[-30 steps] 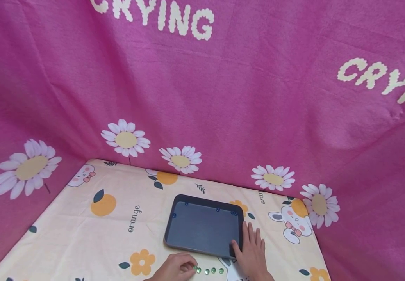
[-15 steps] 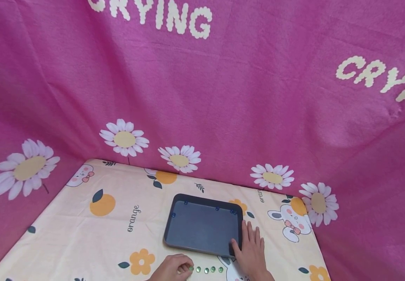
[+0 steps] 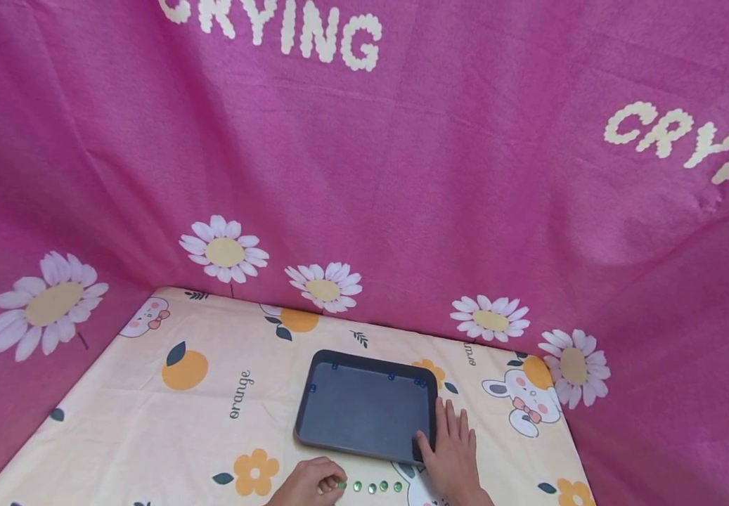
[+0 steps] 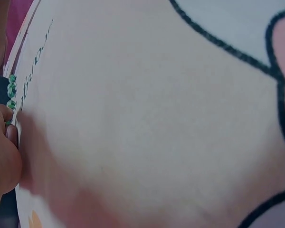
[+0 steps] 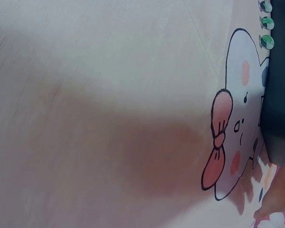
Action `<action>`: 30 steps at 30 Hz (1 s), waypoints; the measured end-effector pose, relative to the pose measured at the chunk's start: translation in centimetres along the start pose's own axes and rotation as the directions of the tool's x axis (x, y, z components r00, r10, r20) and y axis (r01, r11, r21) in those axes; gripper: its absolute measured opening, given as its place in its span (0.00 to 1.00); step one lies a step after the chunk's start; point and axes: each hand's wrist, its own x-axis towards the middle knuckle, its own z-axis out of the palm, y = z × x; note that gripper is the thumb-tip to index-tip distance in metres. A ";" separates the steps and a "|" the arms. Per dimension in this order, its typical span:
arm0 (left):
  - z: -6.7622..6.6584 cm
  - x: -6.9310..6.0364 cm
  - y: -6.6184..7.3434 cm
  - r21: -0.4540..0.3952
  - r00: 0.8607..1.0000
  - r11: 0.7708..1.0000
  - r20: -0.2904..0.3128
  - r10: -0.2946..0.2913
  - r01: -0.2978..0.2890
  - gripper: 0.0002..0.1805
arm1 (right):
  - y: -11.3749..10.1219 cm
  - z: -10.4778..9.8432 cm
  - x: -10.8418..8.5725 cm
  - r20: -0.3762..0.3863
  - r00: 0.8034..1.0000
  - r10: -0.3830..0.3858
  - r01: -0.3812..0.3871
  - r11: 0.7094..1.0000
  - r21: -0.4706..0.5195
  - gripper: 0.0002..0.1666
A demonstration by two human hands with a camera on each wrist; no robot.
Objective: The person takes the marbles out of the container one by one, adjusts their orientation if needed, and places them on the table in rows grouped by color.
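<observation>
Green glass bead (image 3: 342,485) sits at the left end of a short row, just on the near side of the tray. My left grip (image 3: 308,482) is almost closed, fingers curled, fingertips pinching that bead; can't tell if it touches the cloth (image 3: 130,422). Four more green beads (image 3: 372,488) run on to the right, spaced apart, between my hands. My right grip (image 3: 453,453) is flat and grasps nothing: fingers straight beside the right wall of the dark tray (image 3: 367,414), thumb over its rim. Tray's near wall stands just beyond the row. Inside it, five blue beads (image 3: 391,377): one by the left wall, the others along the far side, two paired at far right. Orange-print cloth spreads left to the counter (image 3: 86,393) edge; pink curtain (image 3: 440,176) rises along the far edge.
</observation>
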 end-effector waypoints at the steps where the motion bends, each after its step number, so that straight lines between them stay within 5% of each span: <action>1: 0.0 0.0 0.0 -0.001 1.000 1.000 0.000 0.001 -0.001 0.04 | 0.0 0.0 0.0 -0.001 1.000 0.000 0.000 1.000 -0.001 0.50; 30: 0.0 -0.1 -0.8 0.025 0.998 0.998 0.004 0.056 -0.057 0.06 | 0.0 0.0 0.0 -0.003 1.000 0.002 -0.002 1.000 -0.012 0.50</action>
